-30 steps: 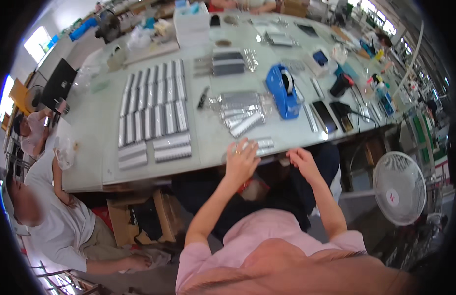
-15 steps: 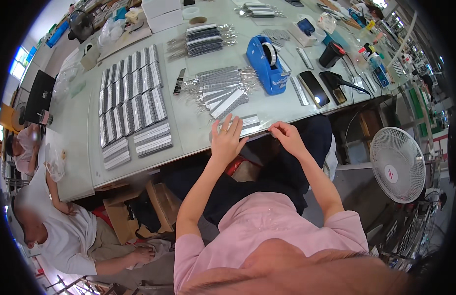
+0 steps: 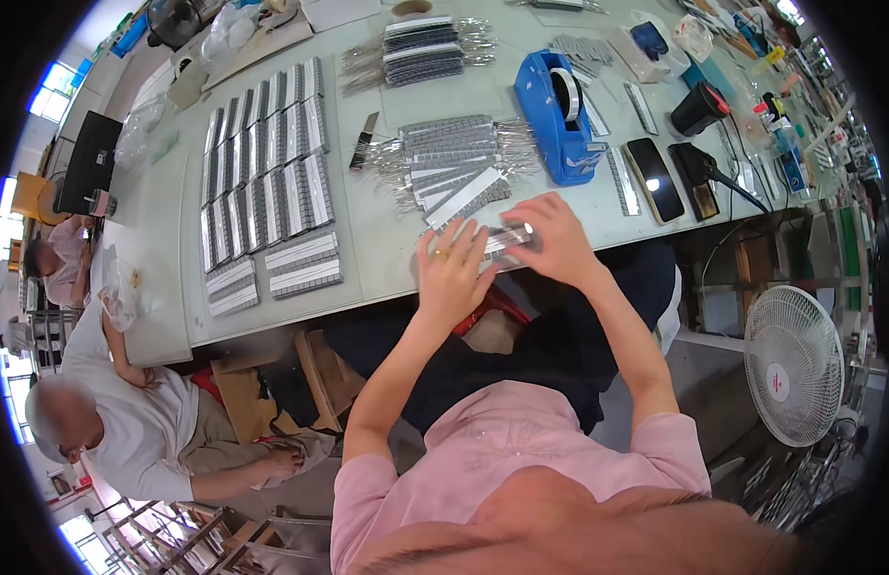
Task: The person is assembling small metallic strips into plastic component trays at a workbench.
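Near the table's front edge lies a short flat strip point(image 3: 498, 243), grey and white with a shiny clear surface. My left hand point(image 3: 449, 266) rests at its left end, its fingers stretched out and spread. At the other end my right hand point(image 3: 558, 240) bends over the strip, thumb and fingertips closed on its end. Just beyond both hands is a loose pile of similar strips point(image 3: 449, 153) with clear film ends sticking out, a white one lying askew on top. A blue tape dispenser point(image 3: 559, 125) with a clear roll stands right of that pile.
Rows of finished-looking strips point(image 3: 267, 163) cover the table's left part. A second bundle point(image 3: 423, 53) lies farther back. A cutter knife point(image 3: 364, 142) sits left of the pile. To the right are a phone point(image 3: 655, 179), a black cup point(image 3: 698, 108) and a white fan point(image 3: 794, 366). Another person point(image 3: 128, 431) sits at left.
My right hand has moved up and inward from the table edge onto the strip's right end. The left hand stays at the left end. The view has shifted slightly.
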The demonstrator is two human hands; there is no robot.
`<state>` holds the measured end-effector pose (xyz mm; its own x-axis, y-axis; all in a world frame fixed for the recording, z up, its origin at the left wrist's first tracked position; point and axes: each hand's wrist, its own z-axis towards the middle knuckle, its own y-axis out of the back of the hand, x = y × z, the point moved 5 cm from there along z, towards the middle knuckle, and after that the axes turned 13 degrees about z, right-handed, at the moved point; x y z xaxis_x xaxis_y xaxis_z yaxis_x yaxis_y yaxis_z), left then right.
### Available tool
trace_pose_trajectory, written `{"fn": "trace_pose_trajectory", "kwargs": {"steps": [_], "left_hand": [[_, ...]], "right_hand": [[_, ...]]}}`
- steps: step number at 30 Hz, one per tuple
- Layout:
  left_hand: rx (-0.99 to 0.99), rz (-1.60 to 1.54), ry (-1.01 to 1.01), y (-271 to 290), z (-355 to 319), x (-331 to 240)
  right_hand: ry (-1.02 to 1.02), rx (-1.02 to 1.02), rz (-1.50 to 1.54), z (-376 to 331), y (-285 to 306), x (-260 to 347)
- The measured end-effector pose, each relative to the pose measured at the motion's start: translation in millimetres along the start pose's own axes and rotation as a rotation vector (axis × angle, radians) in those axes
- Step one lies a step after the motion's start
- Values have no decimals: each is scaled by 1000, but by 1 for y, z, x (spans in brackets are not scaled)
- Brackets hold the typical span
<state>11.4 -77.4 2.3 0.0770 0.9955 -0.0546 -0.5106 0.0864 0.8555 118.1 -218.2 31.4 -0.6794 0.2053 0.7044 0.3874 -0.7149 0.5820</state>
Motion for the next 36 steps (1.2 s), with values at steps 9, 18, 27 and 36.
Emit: {"fn": "trace_pose_trajectory", "kwargs": {"steps": [9, 18, 27, 36], "left_hand": [[-57, -19, 12, 9, 0, -6], [-33, -28, -42, 16, -11, -10], [-139, 89, 86, 53, -54, 29], [-158, 199, 246, 66, -101, 93]], "right_hand": [[58, 80, -257, -34, -6, -12], [-270, -217, -730, -46, 100, -77], [-209, -355, -712, -60, 86, -61], [-312, 409, 757, 19, -70, 57]]}}
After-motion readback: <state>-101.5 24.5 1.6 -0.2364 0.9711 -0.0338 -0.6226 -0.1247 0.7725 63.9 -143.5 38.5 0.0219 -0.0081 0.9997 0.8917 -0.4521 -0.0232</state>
